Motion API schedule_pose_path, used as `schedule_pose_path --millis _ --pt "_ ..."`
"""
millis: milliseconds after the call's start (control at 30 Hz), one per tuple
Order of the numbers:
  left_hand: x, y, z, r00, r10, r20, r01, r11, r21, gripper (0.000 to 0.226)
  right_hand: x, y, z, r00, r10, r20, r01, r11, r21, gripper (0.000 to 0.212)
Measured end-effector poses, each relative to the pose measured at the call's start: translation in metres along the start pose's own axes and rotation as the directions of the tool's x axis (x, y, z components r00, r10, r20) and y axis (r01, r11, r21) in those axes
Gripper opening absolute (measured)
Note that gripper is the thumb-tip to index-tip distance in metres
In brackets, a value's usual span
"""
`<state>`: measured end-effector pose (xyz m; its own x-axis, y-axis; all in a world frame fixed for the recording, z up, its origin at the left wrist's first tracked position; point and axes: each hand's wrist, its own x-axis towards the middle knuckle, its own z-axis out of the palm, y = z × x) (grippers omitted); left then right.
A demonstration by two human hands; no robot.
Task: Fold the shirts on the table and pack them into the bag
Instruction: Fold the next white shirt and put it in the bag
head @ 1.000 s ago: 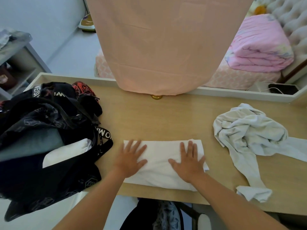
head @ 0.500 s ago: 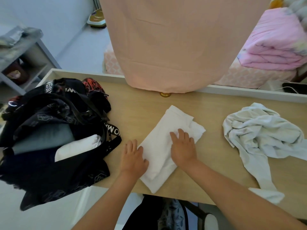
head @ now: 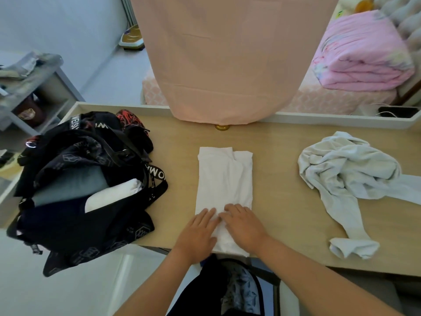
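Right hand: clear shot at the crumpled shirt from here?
Probably yes. The right hand lies flat on the folded white shirt, holding nothing, and only bare table lies between it and the crumpled shirt.

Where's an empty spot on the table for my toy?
The biggest bare patch of table lies between the folded white shirt and the crumpled shirt. A narrower strip runs between the black bag and the folded shirt. The bag crowds the left end; the left hand and right hand press the folded shirt's near end.
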<state>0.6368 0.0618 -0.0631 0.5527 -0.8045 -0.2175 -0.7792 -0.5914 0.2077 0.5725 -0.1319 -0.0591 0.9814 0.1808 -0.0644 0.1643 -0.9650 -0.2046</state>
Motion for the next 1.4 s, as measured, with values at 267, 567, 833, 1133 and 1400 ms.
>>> schedule_pose_path --millis 267,567,833,1133,1400 --pt "-0.028 0.0 0.026 0.992 -0.084 0.098 0.076 0.993 0.086 0.103 -0.037 -0.004 0.01 0.955 -0.042 0.294 0.046 0.999 -0.006 0.094" --pt "-0.038 0.004 0.002 0.991 -0.064 -0.12 0.02 0.943 -0.333 0.039 -0.056 0.0 0.001 0.963 -0.063 0.261 0.02 0.986 0.168 0.079" --pt "-0.005 -0.001 -0.053 0.907 -0.411 -0.094 0.231 0.669 -0.706 0.027 -0.007 0.018 -0.059 0.932 0.303 0.201 -0.358 0.667 0.654 0.023" --pt "0.038 0.01 -0.029 0.865 -0.075 -0.496 0.044 0.996 -0.074 0.039 0.049 0.042 -0.028 0.786 0.596 0.164 -0.571 0.599 0.561 0.016" --pt "0.057 -0.01 0.009 0.999 -0.024 -0.047 0.023 1.0 -0.02 0.085 0.045 0.029 -0.012 0.887 0.35 -0.302 -0.331 0.937 0.116 0.04"
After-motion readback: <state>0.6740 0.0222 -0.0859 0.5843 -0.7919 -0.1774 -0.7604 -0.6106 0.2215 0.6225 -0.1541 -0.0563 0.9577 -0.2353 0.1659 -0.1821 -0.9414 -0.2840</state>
